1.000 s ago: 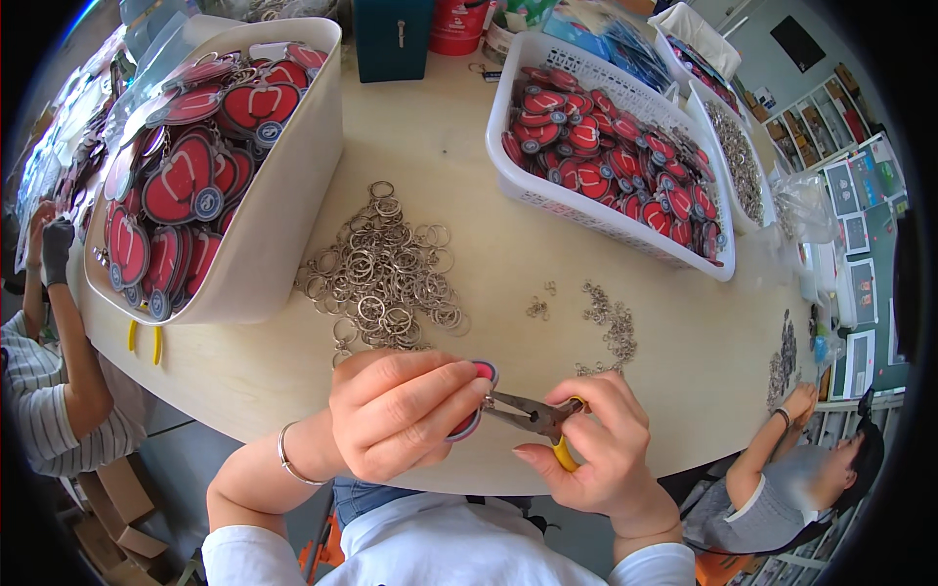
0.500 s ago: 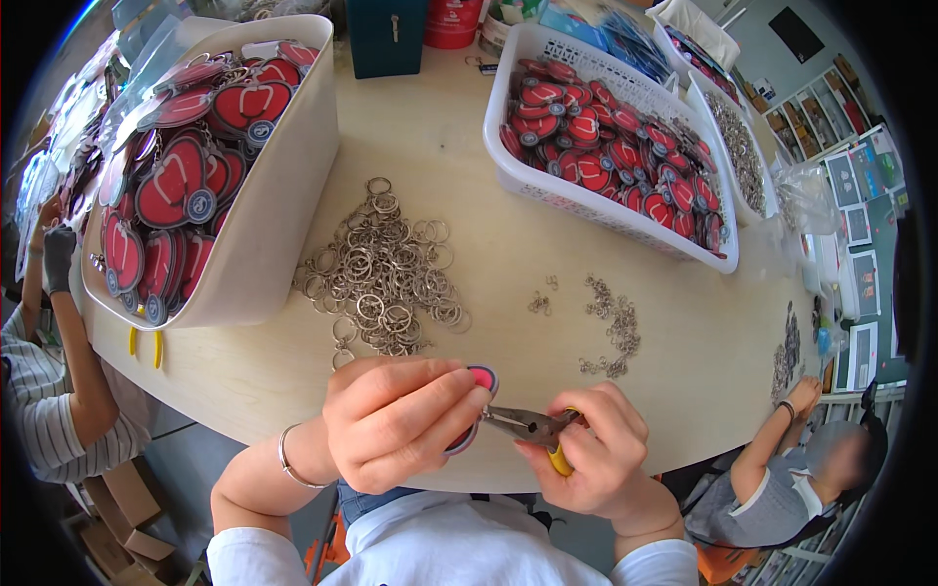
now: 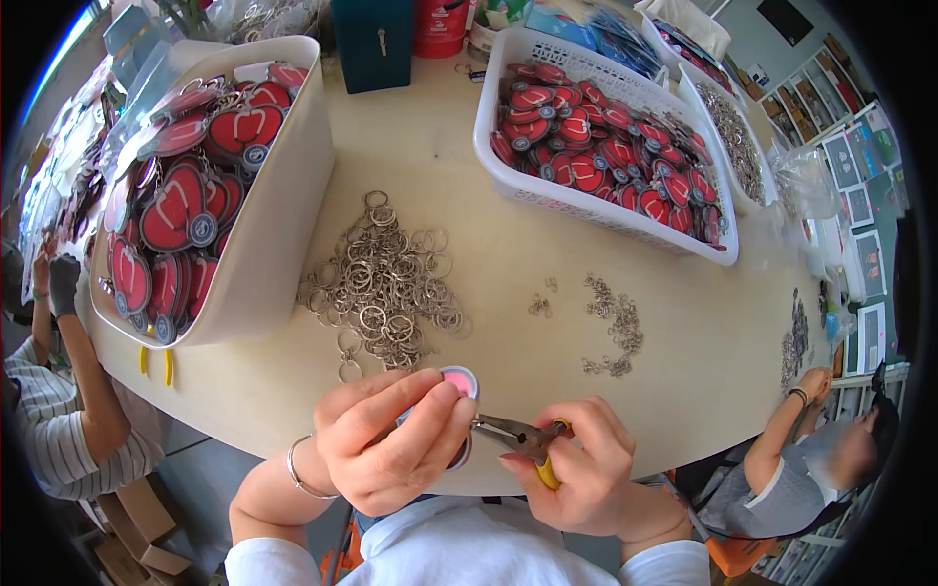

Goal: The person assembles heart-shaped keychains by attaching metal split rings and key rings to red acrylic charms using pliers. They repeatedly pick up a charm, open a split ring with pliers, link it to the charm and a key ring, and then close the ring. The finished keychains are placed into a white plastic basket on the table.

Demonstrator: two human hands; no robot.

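Note:
My left hand is closed on a pink-and-red pendant with a grey rim, pinched between thumb and fingers. Its lower part is mostly covered by my fingertips. My right hand grips pliers with yellow handles, their jaws pointing left. The jaw tips meet the pendant's right edge; what lies between them is too small to make out. Beyond my left hand is a heap of metal key rings, some with short chains. Farther right lie a curved line of small metal links and a little cluster of links.
A tall white bin of red pendants stands at left, a white basket of them at back right. Beyond sit a tray of metal parts, a dark green box and a red bucket. Co-workers sit at both sides.
Both hands have shifted slightly left and lower in the view, with the pliers still at the pendant. More of the pendant's pink face now shows above my fingers.

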